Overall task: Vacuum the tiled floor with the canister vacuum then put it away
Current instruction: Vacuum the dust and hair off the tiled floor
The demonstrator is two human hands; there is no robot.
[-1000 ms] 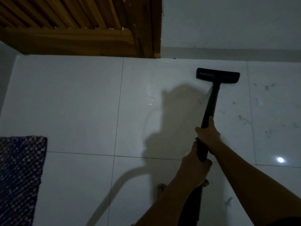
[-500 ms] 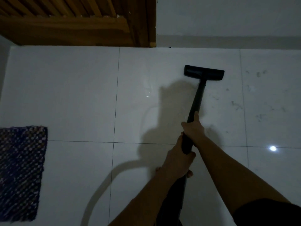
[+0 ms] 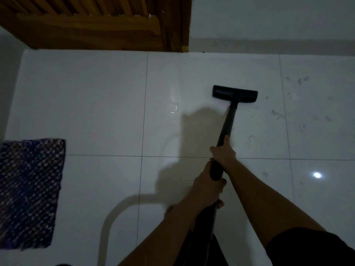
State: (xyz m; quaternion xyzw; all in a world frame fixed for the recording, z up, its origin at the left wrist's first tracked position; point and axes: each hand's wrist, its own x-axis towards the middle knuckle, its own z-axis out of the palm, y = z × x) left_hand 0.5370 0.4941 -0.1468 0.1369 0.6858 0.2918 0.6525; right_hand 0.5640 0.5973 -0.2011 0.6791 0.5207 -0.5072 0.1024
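A black vacuum wand [image 3: 227,121] runs from my hands to a flat black floor head [image 3: 234,94] resting on the white tiled floor [image 3: 96,104]. My right hand [image 3: 223,152] grips the wand higher up its shaft. My left hand [image 3: 206,186] grips it just behind, nearer my body. The wand's lower end drops out of sight between my arms. The canister itself is not in view. Dust and hair specks [image 3: 276,115] lie on the tiles to the right of the head.
A dark checked woven mat [image 3: 28,191] lies at the left edge. A wooden slatted door [image 3: 96,22] stands at the back left, a pale wall with skirting [image 3: 269,45] at the back right. A lamp's reflection [image 3: 317,175] glints on the right tile.
The floor head has been pulled back from the wall toward me and a little left. Both hands keep their grip on the wand.
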